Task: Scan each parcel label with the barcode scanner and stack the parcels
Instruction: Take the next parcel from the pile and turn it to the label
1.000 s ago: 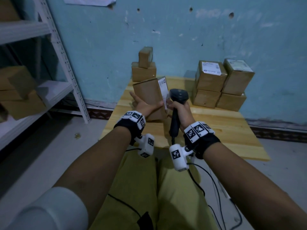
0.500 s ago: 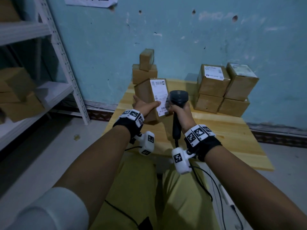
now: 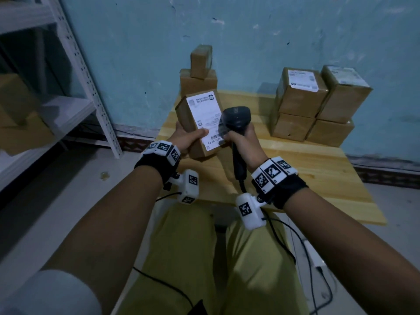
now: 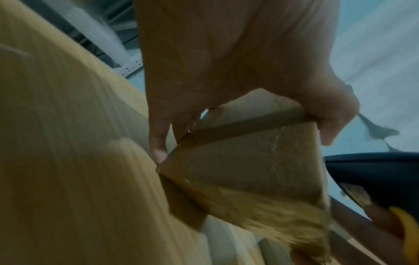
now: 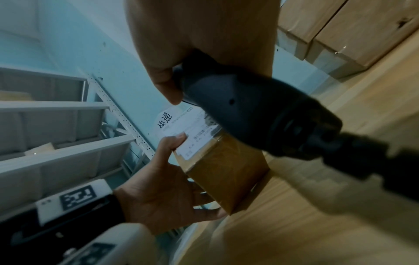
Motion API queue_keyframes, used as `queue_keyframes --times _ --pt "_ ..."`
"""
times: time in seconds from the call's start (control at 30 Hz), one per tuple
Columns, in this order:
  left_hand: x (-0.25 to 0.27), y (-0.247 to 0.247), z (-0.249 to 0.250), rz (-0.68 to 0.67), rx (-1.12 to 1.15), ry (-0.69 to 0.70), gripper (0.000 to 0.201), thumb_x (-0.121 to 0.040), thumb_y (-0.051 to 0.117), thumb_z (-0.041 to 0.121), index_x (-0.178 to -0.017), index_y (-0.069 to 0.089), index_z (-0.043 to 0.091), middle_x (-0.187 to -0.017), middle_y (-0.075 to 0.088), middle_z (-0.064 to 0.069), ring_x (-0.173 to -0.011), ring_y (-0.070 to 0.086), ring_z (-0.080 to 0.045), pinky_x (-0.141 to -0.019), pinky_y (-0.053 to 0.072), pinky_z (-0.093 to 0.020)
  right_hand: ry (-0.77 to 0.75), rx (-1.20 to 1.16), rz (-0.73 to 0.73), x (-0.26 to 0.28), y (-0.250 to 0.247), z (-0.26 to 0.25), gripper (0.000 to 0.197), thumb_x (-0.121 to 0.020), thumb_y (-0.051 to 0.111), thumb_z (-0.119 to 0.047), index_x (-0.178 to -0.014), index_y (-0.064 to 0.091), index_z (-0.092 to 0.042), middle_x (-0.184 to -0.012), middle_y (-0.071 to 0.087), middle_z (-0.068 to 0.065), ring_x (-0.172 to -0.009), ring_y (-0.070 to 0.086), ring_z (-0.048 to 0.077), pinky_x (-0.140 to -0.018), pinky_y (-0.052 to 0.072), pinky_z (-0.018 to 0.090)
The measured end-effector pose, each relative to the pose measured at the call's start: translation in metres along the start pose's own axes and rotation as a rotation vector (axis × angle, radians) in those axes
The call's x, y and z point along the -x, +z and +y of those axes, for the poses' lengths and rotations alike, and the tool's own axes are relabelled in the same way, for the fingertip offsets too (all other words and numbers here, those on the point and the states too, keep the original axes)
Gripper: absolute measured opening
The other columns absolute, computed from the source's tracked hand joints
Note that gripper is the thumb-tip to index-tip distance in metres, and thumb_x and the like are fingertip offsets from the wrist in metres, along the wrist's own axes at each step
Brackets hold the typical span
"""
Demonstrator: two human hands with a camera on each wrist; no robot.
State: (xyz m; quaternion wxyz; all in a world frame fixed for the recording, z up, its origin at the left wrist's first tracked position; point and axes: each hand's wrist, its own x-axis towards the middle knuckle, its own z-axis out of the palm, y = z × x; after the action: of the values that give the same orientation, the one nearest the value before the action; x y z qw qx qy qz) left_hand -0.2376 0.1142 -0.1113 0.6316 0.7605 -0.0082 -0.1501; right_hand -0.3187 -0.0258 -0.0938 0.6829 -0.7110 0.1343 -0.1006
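Note:
My left hand grips a brown cardboard parcel above the left part of the wooden table, thumb laid on its white label. The label faces up toward me, with the barcode near its lower edge. My right hand holds the black barcode scanner by its handle, the head right beside the label's barcode. The left wrist view shows the parcel's underside between thumb and fingers. In the right wrist view the scanner hangs over the label.
Two small parcels stand stacked at the table's back left against the blue wall. Several larger labelled parcels are stacked at the back right. A white metal shelf rack with boxes stands at the left. The scanner cable trails down past my knees.
My left hand has turned the parcel so its label, seen edge-on a second ago, now faces up. The scanner head has stayed close beside the label.

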Motion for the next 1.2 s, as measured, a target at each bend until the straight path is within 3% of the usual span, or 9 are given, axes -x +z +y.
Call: queue_keyframes --times 0.17,0.3,0.4,0.67,0.83,0.93,1.07,1.13,1.2 --pt "0.002 -0.002 0.001 -0.016 -0.012 0.019 0.076 -0.077 0.073 0.027 -0.140 0.033 0.015 -0.133 0.056 -0.006 -0.114 0.058 -0.024 -0.082 0.048 -0.033 0.010 -0.045 -0.011 -0.001 -0.001 0.001 0.088 -0.052 0.068 -0.032 -0.130 0.038 -0.004 -0.118 0.062 0.016 -0.108 0.062 0.031 -0.092 0.051 0.044" --pt "0.006 -0.004 0.002 -0.023 -0.002 -0.015 0.074 -0.081 0.069 0.029 -0.141 0.028 0.020 -0.132 0.055 -0.003 -0.108 0.057 -0.023 -0.079 0.050 -0.037 0.018 -0.026 -0.022 -0.001 0.000 0.001 0.083 -0.055 0.065 -0.024 -0.131 0.037 -0.002 -0.120 0.060 0.019 -0.108 0.061 0.032 -0.076 0.048 0.034" --pt "0.008 -0.005 0.002 -0.032 -0.028 -0.016 0.074 -0.080 0.069 0.033 -0.140 0.027 0.023 -0.133 0.055 -0.002 -0.110 0.057 -0.025 -0.082 0.050 -0.040 0.024 -0.053 -0.024 0.000 0.000 0.001 0.084 -0.054 0.065 -0.021 -0.132 0.036 -0.004 -0.120 0.060 0.019 -0.106 0.061 0.031 -0.077 0.049 0.036" --pt "0.012 -0.007 0.001 -0.065 -0.007 0.004 0.072 -0.081 0.069 0.023 -0.139 0.027 0.021 -0.130 0.055 -0.002 -0.114 0.055 -0.025 -0.090 0.049 -0.045 0.012 -0.122 -0.019 0.010 -0.005 0.007 0.055 -0.083 0.054 0.002 -0.134 0.034 -0.005 -0.125 0.058 0.017 -0.109 0.060 0.028 -0.078 0.049 0.030" --pt "0.013 -0.007 -0.001 -0.102 0.023 0.026 0.074 -0.082 0.068 0.019 -0.141 0.023 0.021 -0.135 0.054 -0.003 -0.109 0.056 -0.023 -0.086 0.047 -0.036 -0.047 -0.144 -0.082 0.020 -0.008 -0.001 0.029 -0.086 0.053 0.005 -0.106 0.052 -0.017 -0.102 0.066 0.004 -0.091 0.065 0.017 -0.076 0.050 0.027" --pt "0.014 -0.006 -0.001 -0.108 0.034 0.035 0.072 -0.085 0.066 0.016 -0.142 0.022 0.021 -0.132 0.053 0.000 -0.107 0.053 -0.019 -0.082 0.045 -0.033 -0.084 -0.147 -0.128 0.025 -0.011 -0.003 0.029 -0.088 0.051 0.004 -0.095 0.056 -0.024 -0.095 0.067 -0.001 -0.083 0.067 0.008 -0.075 0.051 0.025" --pt "0.013 -0.009 -0.002 -0.116 0.001 0.054 0.082 -0.077 0.073 0.026 -0.143 0.024 0.024 -0.131 0.056 -0.001 -0.112 0.056 -0.024 -0.094 0.048 -0.045 -0.052 -0.171 -0.121 0.026 -0.012 0.000 0.029 -0.089 0.048 0.002 -0.097 0.056 -0.024 -0.097 0.068 0.000 -0.086 0.065 0.013 -0.088 0.048 0.038" --pt "0.014 -0.010 -0.001 -0.116 -0.012 0.054 0.080 -0.079 0.072 0.024 -0.143 0.023 0.024 -0.133 0.055 -0.001 -0.113 0.056 -0.024 -0.095 0.047 -0.047 -0.013 -0.204 -0.104 0.025 -0.012 0.002 0.031 -0.089 0.047 0.002 -0.113 0.053 -0.016 -0.105 0.066 0.006 -0.092 0.063 0.017 -0.092 0.047 0.040" --pt "0.016 -0.010 0.000 -0.113 0.019 0.066 0.087 -0.081 0.070 0.018 -0.146 0.013 0.029 -0.137 0.051 -0.002 -0.120 0.053 -0.027 -0.087 0.051 -0.046 0.029 -0.243 -0.083 0.024 -0.013 0.005 0.042 -0.089 0.046 0.003 -0.130 0.044 -0.007 -0.109 0.064 0.010 -0.094 0.062 0.019 -0.094 0.047 0.040"
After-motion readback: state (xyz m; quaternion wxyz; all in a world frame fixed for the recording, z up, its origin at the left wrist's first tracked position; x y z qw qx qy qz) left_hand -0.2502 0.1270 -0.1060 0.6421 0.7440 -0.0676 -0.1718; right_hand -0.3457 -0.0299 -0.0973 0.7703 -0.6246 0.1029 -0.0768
